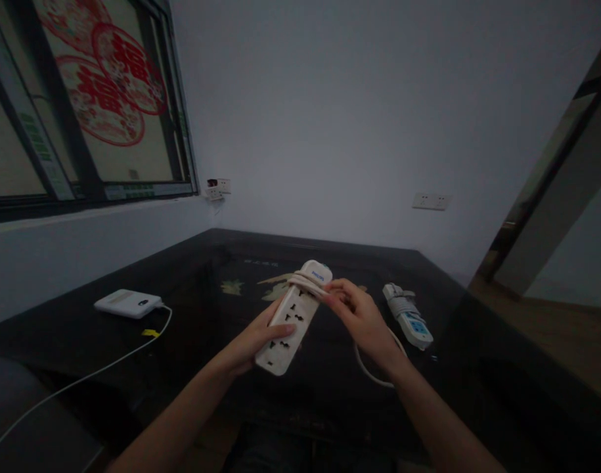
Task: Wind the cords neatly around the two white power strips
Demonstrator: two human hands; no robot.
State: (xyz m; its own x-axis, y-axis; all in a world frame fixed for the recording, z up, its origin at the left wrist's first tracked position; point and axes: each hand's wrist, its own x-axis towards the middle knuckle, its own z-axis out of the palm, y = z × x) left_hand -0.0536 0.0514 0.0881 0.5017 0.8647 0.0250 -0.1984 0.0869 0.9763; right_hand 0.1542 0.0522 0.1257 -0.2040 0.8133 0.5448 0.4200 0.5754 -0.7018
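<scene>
My left hand (pixel 253 341) grips a white power strip (pixel 294 315) from underneath, its thumb lying across the socket face near the lower end. The strip tilts up and away from me above the dark table (pixel 192 276). Its pale cable (pixel 307 282) crosses the strip's upper end in loops. My right hand (pixel 362 315) pinches this cable beside the upper end, fingers closed on it. More of the cable hangs in a loop (pixel 372 371) below my right wrist.
A second power strip (pixel 408 315), wound in its own cord, lies on the table to the right. A white power bank (pixel 127 303) with a white cable (pixel 98 371) sits at the left. Wall sockets (pixel 431 201) are on the far wall; a window (pixel 83 98) is at the left.
</scene>
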